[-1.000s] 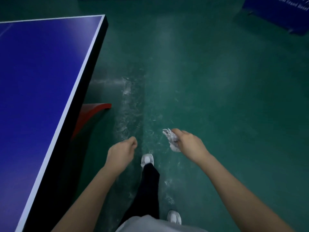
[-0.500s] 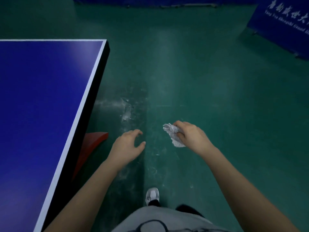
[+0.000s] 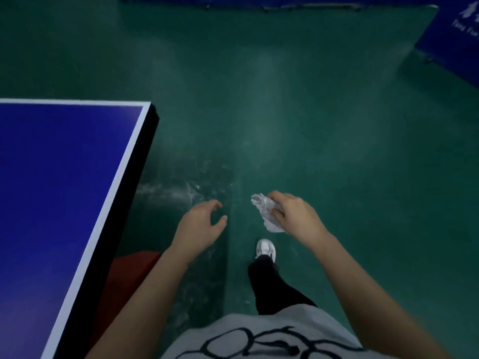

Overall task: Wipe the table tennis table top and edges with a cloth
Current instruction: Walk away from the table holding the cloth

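Crumpled white cloth [image 3: 267,212] is gripped in my right hand [image 3: 295,218], over the green floor [image 3: 311,125] beyond the right edge of the blue table tennis worktop [image 3: 51,190]. My left hand [image 3: 199,226] hangs empty between them, fingers loosely curled.

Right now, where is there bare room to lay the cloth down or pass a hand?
The blue table top is bare in view, right up to its white border. Green floor lies open between the table's black side and the left hand. Tightest: the red base under the table, beside the left forearm. The right hand grips the cloth over the floor.
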A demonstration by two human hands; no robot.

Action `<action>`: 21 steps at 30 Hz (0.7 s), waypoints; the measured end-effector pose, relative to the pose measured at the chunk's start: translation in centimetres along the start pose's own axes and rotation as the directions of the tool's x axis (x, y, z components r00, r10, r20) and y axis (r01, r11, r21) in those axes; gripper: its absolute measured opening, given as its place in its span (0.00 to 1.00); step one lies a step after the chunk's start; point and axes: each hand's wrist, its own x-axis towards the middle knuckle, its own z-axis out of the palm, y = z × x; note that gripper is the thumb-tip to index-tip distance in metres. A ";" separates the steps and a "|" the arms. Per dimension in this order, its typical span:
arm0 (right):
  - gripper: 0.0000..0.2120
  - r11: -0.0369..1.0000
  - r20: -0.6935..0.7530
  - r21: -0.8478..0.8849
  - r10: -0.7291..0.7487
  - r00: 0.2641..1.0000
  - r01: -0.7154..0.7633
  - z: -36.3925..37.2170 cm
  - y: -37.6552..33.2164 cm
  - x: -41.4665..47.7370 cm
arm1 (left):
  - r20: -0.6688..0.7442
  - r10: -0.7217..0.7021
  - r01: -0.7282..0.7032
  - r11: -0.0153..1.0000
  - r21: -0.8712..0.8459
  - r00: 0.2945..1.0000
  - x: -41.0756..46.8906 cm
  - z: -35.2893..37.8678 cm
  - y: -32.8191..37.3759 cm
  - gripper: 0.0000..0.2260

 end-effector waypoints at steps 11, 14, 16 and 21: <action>0.14 0.986 0.043 -0.033 -0.165 0.985 0.166 -9.7 2.3 30.0 | -0.074 -0.118 0.116 0.993 -0.023 0.990 27.3 -8.6 1.9 0.15; 0.14 0.980 0.083 -0.032 -0.194 0.977 0.197 -10.1 2.2 37.2 | -0.049 -0.178 0.177 0.984 -0.024 0.983 32.6 -9.5 0.1 0.16; 0.13 0.976 0.095 -0.034 -0.210 0.973 0.214 -10.2 2.0 42.7 | -0.042 -0.205 0.204 0.979 -0.023 0.978 36.8 -10.3 -1.7 0.16; 0.13 0.966 0.091 -0.043 -0.251 0.964 0.256 -11.2 -1.0 57.7 | -0.095 -0.219 0.217 0.976 -0.025 0.971 50.0 -15.6 -6.6 0.16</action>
